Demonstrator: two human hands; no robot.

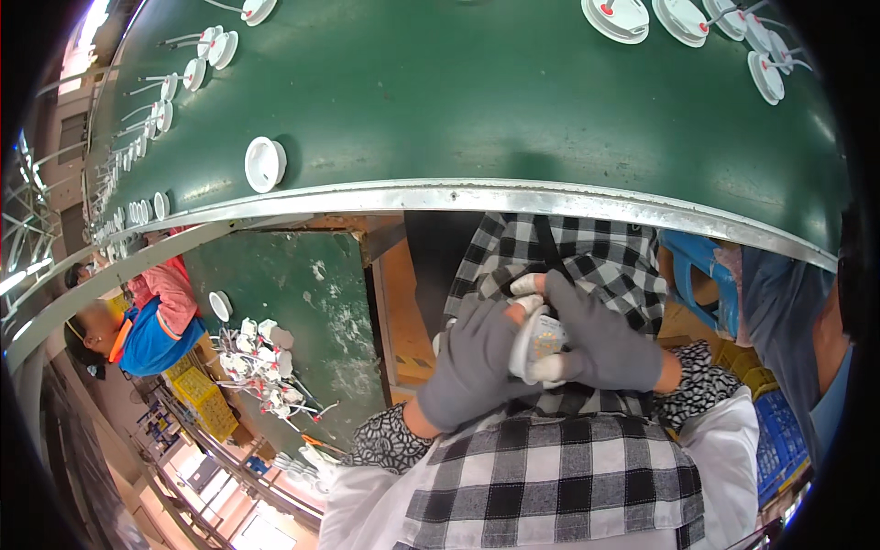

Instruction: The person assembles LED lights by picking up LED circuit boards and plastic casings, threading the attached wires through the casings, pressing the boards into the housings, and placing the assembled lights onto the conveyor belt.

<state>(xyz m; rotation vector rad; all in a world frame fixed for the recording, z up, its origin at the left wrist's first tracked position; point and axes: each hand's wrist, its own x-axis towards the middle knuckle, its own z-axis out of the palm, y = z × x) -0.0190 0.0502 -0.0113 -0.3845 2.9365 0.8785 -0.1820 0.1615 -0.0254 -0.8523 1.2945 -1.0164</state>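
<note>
Over my lap, I hold a white round lamp housing [547, 337] between both hands. Small yellowish spots show on its inner face, which is tilted toward me. My left hand [472, 353], in a grey glove with pale fingertips, closes around the housing's left side. Gloved the same way, my right hand [600, 337] grips it from the right, with a thumb at its lower rim and fingers at the top. Some fingertips are hidden behind the housing. Beyond my hands, a white ring-shaped housing [265, 164] stands on the green work surface [412, 101].
A metal edge [513, 194] borders the green surface. White round lamps with wires [680, 20] sit at the far right, and more line the left. On a side table [321, 302] lies a pile of wired white parts [261, 362]. A co-worker [160, 321] is at left; a blue stool [689, 275] stands right.
</note>
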